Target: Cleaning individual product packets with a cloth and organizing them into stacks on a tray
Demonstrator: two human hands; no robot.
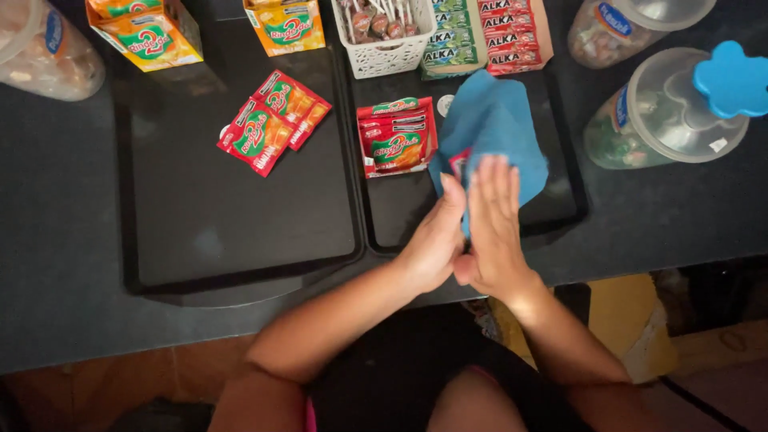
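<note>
We see both hands pressed close together over the right black plastic tray, with a soft blue cloth caught between them. The left hand curls around the cloth's lower edge, where a small red packet peeks out by the thumb, though we cannot tell which hand grips that packet. The right hand lies flat, fingers straight and together, against the cloth. The cloth fans out above the fingertips across the tray's upper half. Just left of it, on the same tray, lies a stack of red sachets with green and orange print. Two similar red sachets lie on the larger left black tray, well apart from the hands. A white lattice basket of lollipops stands beyond the trays, and clear plastic jars sit to the right.
</note>
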